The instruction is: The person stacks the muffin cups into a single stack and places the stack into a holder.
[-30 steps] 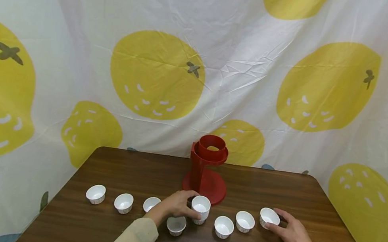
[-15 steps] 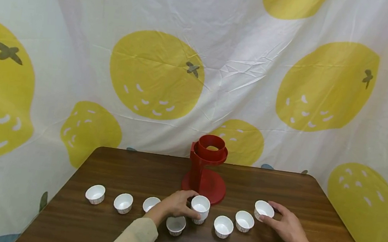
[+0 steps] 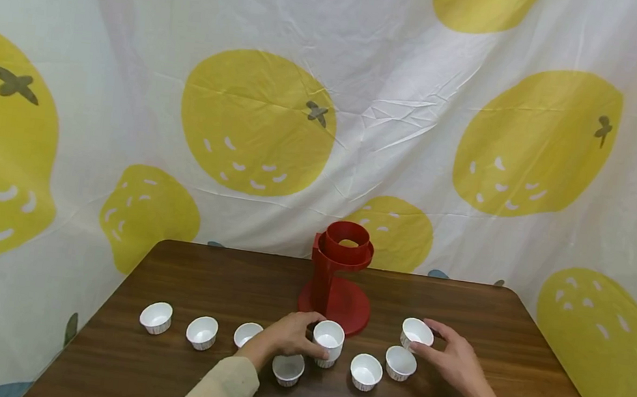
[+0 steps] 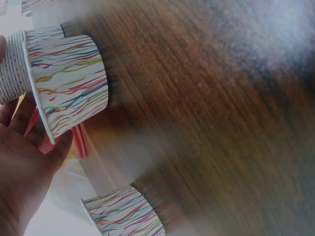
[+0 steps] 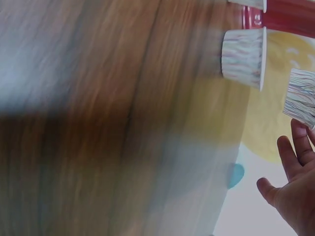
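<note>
Left hand (image 3: 290,334) grips the side of a stack of white paper cups (image 3: 329,342) standing on the table (image 3: 215,278), thumb and fingers curled round it. Left wrist view: the stack's top cup (image 4: 69,88) has thin coloured wavy lines on its outside, ribbed rims of nested cups showing behind it.

Right hand (image 3: 453,361) pinches a single cup (image 3: 416,333) at its rim, fingers curled to it. The cup looks tilted and lifted just clear of the table, near the red stand's base. Right wrist view is blurred; the held cup (image 5: 301,97) shows at the fingertips (image 5: 298,142).

Just below the held cup, another cup (image 3: 400,363) on the table, with one more (image 3: 366,371) to its left. One cup (image 3: 288,370) sits just in front of the left hand's wrist. Three cups in a row to the left: (image 3: 248,334), (image 3: 202,333), (image 3: 156,317).

Red cup stand (image 3: 340,279) upright behind the stack, its round base touching or just behind it; cannot tell which. Lemon-print cloth (image 3: 257,119) hangs behind the table.
</note>
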The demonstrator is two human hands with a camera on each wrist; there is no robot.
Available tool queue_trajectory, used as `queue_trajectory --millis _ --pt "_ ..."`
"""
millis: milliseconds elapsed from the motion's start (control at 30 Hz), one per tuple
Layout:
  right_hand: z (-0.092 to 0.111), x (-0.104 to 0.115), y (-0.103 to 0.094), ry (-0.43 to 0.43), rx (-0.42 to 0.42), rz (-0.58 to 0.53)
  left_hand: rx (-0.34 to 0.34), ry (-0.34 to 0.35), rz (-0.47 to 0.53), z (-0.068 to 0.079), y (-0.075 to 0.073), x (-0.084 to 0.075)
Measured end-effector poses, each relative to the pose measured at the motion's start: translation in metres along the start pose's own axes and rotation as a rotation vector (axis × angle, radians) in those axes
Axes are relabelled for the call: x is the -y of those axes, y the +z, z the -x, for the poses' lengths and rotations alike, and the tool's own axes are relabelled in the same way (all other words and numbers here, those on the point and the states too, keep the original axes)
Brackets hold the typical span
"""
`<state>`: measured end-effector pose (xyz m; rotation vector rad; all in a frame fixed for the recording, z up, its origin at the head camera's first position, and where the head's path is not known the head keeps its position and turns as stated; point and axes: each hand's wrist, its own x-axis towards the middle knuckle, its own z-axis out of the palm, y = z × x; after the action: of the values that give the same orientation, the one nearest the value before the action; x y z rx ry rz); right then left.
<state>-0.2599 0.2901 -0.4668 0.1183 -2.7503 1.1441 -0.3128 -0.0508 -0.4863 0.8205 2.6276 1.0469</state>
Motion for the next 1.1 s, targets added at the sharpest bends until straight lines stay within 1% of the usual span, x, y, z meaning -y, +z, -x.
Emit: queue_trajectory --millis 233,467,633,1000,1100 --pt "-0.005 0.015 0.012 -0.042 -0.005 -0.040 0.002 -0.007 -0.001 0.000 0.000 0.000" --pt "-0.012 0.032 0.029 -0.030 0.023 -0.075 -0.003 -0.011 0.004 0.000 0.001 0.000" --pt "-0.015 0.046 0.037 -0.033 0.034 -0.099 -0.007 -0.010 0.008 0.001 0.001 -0.001" --pt "-0.020 0.069 0.058 -0.075 0.056 -0.157 -0.007 -0.010 0.008 0.002 0.000 -0.002" --pt "-0.020 0.076 0.063 -0.087 0.058 -0.158 -0.007 -0.013 0.005 0.002 0.000 -0.002"
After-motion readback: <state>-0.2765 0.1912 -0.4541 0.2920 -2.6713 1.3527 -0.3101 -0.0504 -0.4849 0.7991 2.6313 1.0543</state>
